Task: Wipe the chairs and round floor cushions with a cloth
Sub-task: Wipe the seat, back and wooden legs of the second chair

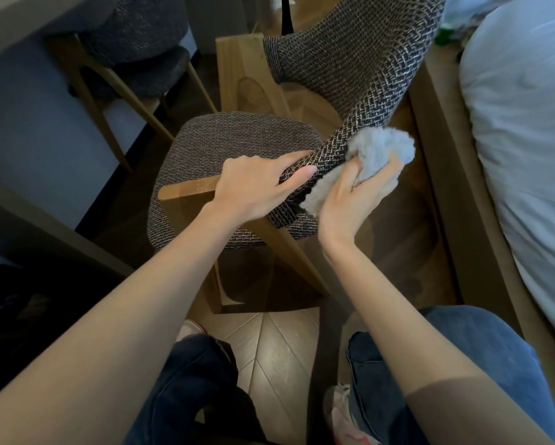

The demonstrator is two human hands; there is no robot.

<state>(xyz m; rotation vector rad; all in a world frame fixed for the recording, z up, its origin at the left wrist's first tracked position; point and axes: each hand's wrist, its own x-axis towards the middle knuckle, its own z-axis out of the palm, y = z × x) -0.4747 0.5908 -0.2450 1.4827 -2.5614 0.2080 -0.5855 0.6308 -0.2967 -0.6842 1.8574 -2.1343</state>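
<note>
Midway on the near chair (237, 146): left hand (253, 184) grips its backrest end, right hand (353, 194) clamps the cloth (379, 152) against it. Far-left chair (135, 43) seems untouched; no cushions visible.

We see the left grip (257, 184) holding the chair (237, 139) by its backrest, the right grip (350, 197) pressing a grey cloth (382, 149) against it.

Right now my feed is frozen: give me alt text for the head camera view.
The right hand holds a bunched pale grey fluffy cloth against the near end of a wooden chair's curved, dark herringbone-fabric backrest, and the left hand grips that same end. The chair's round woven seat lies beneath; a second upholstered chair stands upper left, a white-sheeted bed at right.
</note>
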